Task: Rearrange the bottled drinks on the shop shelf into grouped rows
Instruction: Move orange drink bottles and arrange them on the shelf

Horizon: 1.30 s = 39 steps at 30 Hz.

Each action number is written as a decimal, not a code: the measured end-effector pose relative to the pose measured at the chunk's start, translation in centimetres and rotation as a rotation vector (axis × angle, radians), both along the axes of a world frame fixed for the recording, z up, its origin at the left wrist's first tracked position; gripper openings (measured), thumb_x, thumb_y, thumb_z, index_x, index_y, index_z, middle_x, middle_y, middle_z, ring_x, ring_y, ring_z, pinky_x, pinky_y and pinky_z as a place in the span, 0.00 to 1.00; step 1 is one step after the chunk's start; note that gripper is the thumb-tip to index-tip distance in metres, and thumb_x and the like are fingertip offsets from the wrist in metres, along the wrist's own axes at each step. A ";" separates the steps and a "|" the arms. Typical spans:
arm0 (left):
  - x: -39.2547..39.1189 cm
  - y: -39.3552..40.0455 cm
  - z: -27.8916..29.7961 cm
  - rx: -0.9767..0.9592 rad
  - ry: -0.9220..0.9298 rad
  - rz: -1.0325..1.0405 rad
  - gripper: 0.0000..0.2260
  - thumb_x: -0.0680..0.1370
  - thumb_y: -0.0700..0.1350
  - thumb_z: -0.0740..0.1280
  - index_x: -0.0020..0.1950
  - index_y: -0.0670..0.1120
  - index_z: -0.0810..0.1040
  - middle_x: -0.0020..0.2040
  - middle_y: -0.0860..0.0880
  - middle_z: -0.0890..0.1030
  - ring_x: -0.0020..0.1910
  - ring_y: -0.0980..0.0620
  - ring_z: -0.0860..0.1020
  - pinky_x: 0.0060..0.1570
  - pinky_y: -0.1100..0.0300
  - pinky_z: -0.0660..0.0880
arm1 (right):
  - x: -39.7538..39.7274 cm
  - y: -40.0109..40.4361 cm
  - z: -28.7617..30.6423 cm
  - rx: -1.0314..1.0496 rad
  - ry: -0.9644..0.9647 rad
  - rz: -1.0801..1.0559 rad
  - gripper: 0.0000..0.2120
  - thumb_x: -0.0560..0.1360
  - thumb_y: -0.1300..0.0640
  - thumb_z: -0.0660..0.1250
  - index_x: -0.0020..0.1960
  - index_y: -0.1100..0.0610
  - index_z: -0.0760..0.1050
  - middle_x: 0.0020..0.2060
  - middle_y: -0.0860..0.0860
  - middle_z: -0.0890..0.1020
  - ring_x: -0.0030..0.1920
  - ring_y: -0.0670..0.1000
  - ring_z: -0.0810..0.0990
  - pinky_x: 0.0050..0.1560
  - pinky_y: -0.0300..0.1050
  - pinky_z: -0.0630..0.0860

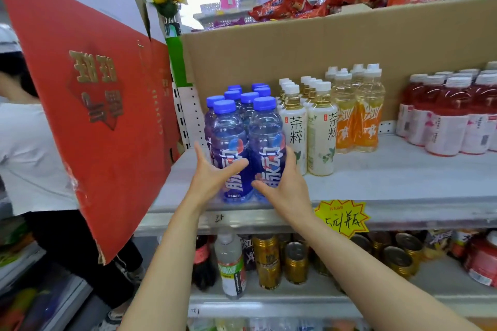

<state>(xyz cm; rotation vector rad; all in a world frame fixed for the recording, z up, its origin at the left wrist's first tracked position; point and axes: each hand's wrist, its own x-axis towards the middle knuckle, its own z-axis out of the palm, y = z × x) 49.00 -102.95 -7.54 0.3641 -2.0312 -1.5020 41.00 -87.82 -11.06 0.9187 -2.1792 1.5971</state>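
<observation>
Cupping the two front blue-capped bottles (243, 148) at the shelf (403, 183) front lip: left hand (212, 172) spread wide against the left one, right hand (285, 185) wrapped round the right one. Touching the white tea bottles (308, 129) rightward; bare shelf ahead of those; red cardboard (94, 105) crowding left.
</observation>
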 end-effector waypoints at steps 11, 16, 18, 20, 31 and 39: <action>0.1 -0.3 -1.0 -0.115 0.100 -0.119 0.35 0.71 0.50 0.78 0.74 0.55 0.65 0.62 0.55 0.81 0.58 0.58 0.81 0.54 0.64 0.79 | 0.0 0.0 -0.1 0.011 -0.004 0.021 0.37 0.68 0.52 0.76 0.69 0.50 0.58 0.61 0.48 0.76 0.58 0.48 0.78 0.56 0.53 0.78; 0.9 0.0 -1.9 -0.261 0.028 -0.088 0.33 0.75 0.55 0.74 0.76 0.57 0.62 0.67 0.59 0.77 0.64 0.63 0.77 0.64 0.57 0.75 | 0.3 -0.2 0.2 0.030 0.006 -0.007 0.36 0.69 0.53 0.74 0.69 0.50 0.56 0.61 0.48 0.75 0.58 0.49 0.77 0.55 0.52 0.78; 1.1 -0.3 -1.6 -0.296 -0.006 -0.088 0.35 0.73 0.58 0.75 0.76 0.58 0.63 0.68 0.59 0.76 0.66 0.61 0.76 0.67 0.52 0.74 | 0.4 -0.1 0.2 0.037 0.011 -0.008 0.37 0.69 0.52 0.74 0.70 0.50 0.56 0.62 0.48 0.74 0.59 0.49 0.76 0.56 0.52 0.78; 1.4 -0.1 -1.6 -0.324 -0.037 -0.054 0.38 0.70 0.61 0.76 0.75 0.58 0.63 0.68 0.59 0.76 0.66 0.59 0.75 0.67 0.48 0.74 | 0.4 0.3 0.3 0.061 0.020 -0.011 0.40 0.68 0.46 0.74 0.71 0.49 0.55 0.64 0.47 0.73 0.61 0.48 0.75 0.56 0.54 0.78; 2.6 6.3 -1.8 -0.843 0.296 0.549 0.32 0.74 0.56 0.72 0.73 0.42 0.68 0.69 0.45 0.72 0.69 0.46 0.69 0.70 0.50 0.67 | 0.4 7.4 0.8 0.187 0.407 -0.263 0.26 0.76 0.42 0.66 0.68 0.56 0.72 0.60 0.50 0.80 0.59 0.50 0.77 0.57 0.45 0.75; -0.2 17.0 -1.3 -1.245 0.329 0.357 0.22 0.77 0.56 0.66 0.66 0.43 0.78 0.60 0.47 0.80 0.60 0.47 0.76 0.62 0.53 0.73 | -0.8 16.6 0.6 0.183 0.550 -0.441 0.20 0.75 0.44 0.62 0.55 0.57 0.81 0.49 0.51 0.84 0.49 0.53 0.81 0.49 0.47 0.77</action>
